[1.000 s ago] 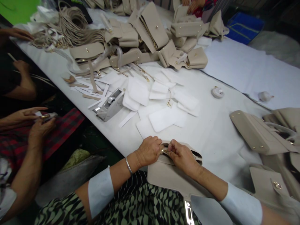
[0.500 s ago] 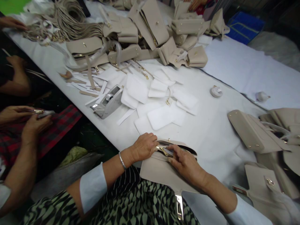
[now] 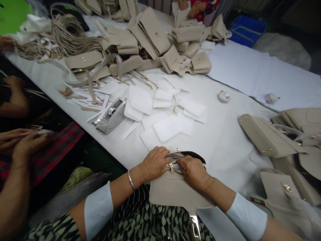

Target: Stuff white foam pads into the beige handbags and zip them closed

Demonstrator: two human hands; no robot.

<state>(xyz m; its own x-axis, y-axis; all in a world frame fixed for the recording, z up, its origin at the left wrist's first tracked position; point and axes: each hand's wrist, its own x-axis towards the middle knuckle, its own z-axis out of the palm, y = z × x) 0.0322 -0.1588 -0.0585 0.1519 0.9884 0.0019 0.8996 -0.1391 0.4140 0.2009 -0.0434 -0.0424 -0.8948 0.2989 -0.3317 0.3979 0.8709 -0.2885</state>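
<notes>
Your left hand (image 3: 155,163) is clamped on the handbag (image 3: 175,192) at the table's (image 3: 225,160) near edge, fingers together on its rim. Your right hand (image 3: 193,170) grips the rim beside the zip pull (image 3: 171,168). Mouth open. More bags (image 3: 150,33) lie piled toward the far edge.

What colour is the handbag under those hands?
The handbag is beige, best seen in the head view.

Soft, even light falls on the white cloth table cover (image 3: 225,150), leaving only faint shadows beneath the beige leather handbags (image 3: 265,137). The dark floor (image 3: 100,157) at the left of the frame sinks into dimness. At the bottom edge, a long polished gold metal clasp (image 3: 195,227) catches a hard glare — the wide lens bends the frame's outer edges, and fine detail looks slightly soft throughout.
</notes>
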